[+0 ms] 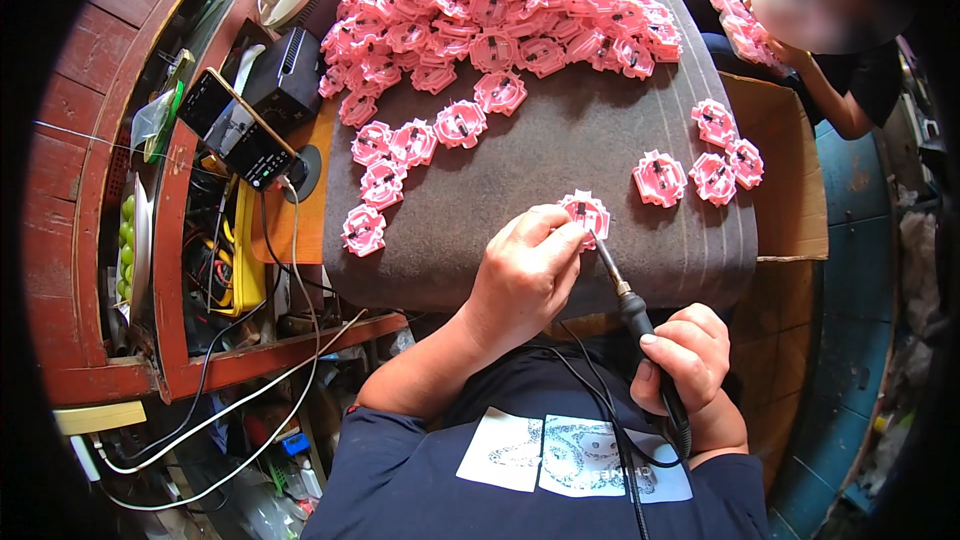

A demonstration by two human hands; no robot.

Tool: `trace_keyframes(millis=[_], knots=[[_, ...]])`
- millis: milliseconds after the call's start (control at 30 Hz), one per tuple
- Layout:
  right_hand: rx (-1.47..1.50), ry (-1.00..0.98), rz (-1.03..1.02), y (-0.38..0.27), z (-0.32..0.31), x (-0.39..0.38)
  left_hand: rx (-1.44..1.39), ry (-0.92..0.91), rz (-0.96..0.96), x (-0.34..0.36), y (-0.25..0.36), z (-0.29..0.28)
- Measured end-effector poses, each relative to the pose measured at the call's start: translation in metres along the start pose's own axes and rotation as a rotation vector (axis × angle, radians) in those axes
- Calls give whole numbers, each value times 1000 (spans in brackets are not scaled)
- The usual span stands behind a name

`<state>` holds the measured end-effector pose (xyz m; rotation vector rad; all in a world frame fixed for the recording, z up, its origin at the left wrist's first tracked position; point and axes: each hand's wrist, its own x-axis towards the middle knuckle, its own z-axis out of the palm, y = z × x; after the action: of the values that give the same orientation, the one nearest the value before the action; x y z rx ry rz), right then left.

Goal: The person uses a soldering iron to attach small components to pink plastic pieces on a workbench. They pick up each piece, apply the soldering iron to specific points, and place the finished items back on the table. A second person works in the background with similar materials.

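Note:
My left hand (530, 275) is closed, its thumb and fingers pinching at a pink plastic part (586, 208) with small dark pieces in it, near the middle of the dark work surface; the fingers cover its lower left. In my right hand (685, 360) is the black handle of a soldering iron (633, 312), whose metal tip meets that part beside my left fingertips. Loose pink parts of the same kind (460, 125) lie to the left, and several more (659, 180) to the right.
A large pink pile (495, 10) covers the back. At left are a phone (225, 125) on a stand, a black box (280, 80), cables and a yellow case (240, 250). A cardboard box (790, 210) stands at right; another person's arm (840, 105) holds pink parts behind it.

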<state>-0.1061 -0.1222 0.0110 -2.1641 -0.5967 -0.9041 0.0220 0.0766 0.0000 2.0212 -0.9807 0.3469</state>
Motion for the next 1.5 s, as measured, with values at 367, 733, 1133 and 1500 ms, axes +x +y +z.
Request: trace_keyframes(millis=[367, 733, 1133, 1500], knots=[[-3, -11, -4, -1, -1, 1, -11, 2, 10, 1, -1, 0], [18, 87, 38, 4, 3, -4, -15, 4, 13, 0, -1, 0], [79, 154, 115, 25, 30, -1, -19, 6, 8, 0, -1, 1], [-29, 28, 251, 36, 59, 31, -31, 23, 1, 1, 0, 2]])
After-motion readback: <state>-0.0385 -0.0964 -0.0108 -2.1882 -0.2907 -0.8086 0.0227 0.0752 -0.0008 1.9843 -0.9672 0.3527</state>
